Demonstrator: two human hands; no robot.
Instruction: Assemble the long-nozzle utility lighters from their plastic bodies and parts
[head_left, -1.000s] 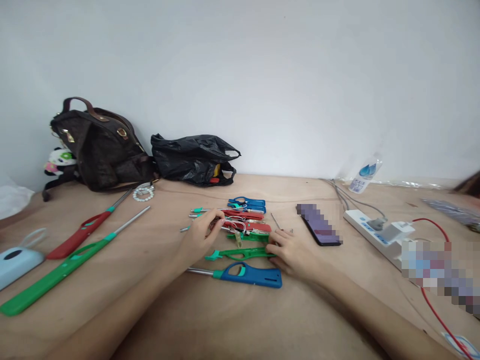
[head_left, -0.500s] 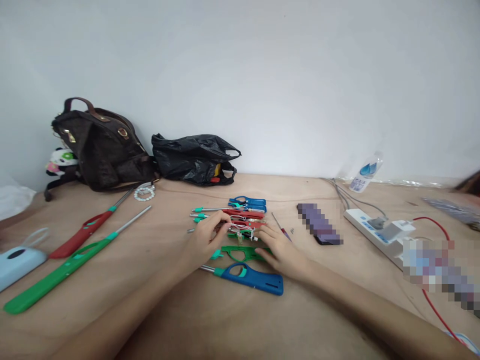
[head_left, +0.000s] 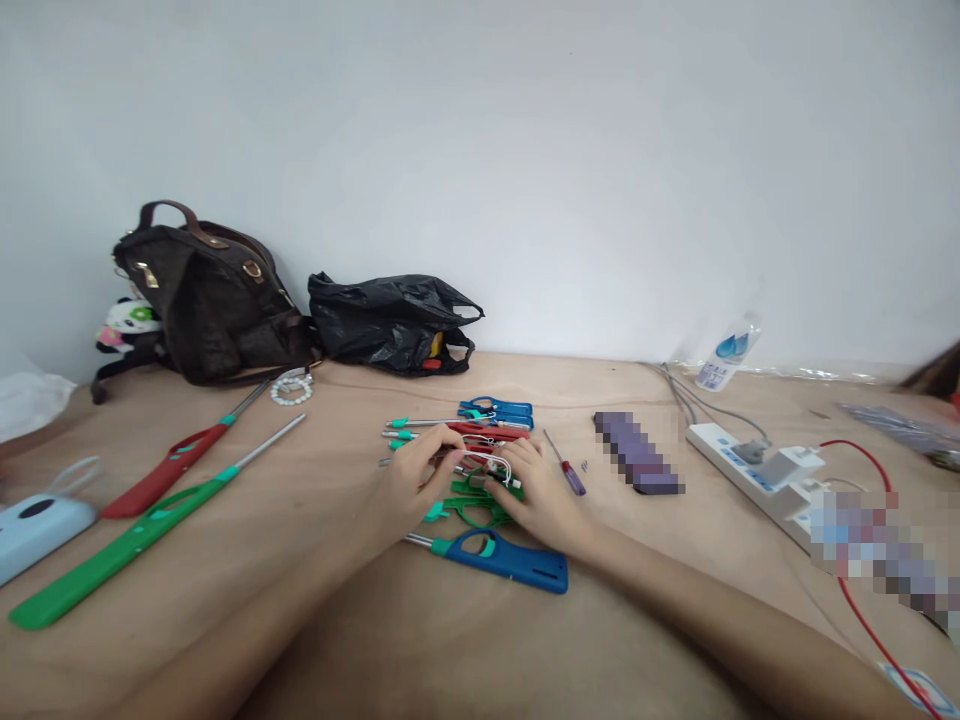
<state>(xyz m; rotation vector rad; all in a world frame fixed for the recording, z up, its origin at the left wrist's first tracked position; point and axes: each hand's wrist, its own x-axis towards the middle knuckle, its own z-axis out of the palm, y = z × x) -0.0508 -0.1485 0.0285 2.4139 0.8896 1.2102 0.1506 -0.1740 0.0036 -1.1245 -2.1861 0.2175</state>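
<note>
Well left of the blue lighter [head_left: 517, 565], we observed a green lighter [head_left: 127, 546], then a red lighter [head_left: 146, 487]. Just beyond the blue lighter, our left hand [head_left: 424, 470] was bent, thumb and forefinger pinching white wires [head_left: 487, 456], which arched rightward over lighter parts [head_left: 502, 432]. Our right hand [head_left: 544, 500] curled beside the wires, behind the blue lighter's handle; whether it gripped anything, we could not tell. Beyond and right of the blue lighter lay a screwdriver [head_left: 574, 478], then a phone [head_left: 637, 455].

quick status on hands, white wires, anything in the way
Left hand pinching white wires; right hand close by, grip unclear. Wires arched between hands. Green casing and blue lighter crowd the right hand.
</note>
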